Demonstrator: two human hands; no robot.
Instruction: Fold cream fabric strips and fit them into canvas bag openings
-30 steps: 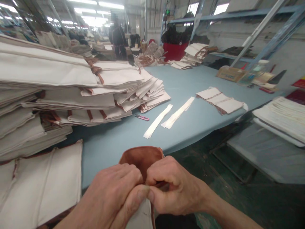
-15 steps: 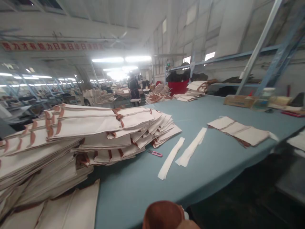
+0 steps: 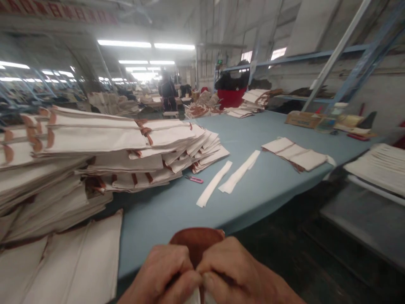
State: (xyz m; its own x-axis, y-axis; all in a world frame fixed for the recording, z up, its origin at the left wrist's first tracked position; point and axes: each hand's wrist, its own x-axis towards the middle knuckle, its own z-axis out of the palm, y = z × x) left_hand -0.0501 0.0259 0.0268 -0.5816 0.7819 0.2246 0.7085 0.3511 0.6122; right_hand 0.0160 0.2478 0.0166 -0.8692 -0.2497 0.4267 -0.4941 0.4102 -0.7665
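Observation:
At the bottom edge my left hand [image 3: 160, 274] and my right hand [image 3: 230, 272] are pressed together, fingers curled, both pinching a brown leather piece [image 3: 196, 242] with white cloth under it. The piece rises just beyond my knuckles, over the near edge of the blue table [image 3: 259, 190]. Both hands are cut off by the frame at the wrists.
A tall stack of white cloth bags with brown trim [image 3: 104, 147] fills the left. A pink cutter [image 3: 194, 179], two white strips [image 3: 228, 179] and a small pile of folded cloth [image 3: 295, 154] lie mid-table. A rack with white sheets [image 3: 379, 166] stands right; a person [image 3: 167, 95] works far off.
The view swung up half a second ago, dropping my hands out of sight, and has tilted back down. My hands show again, still pinching the brown piece.

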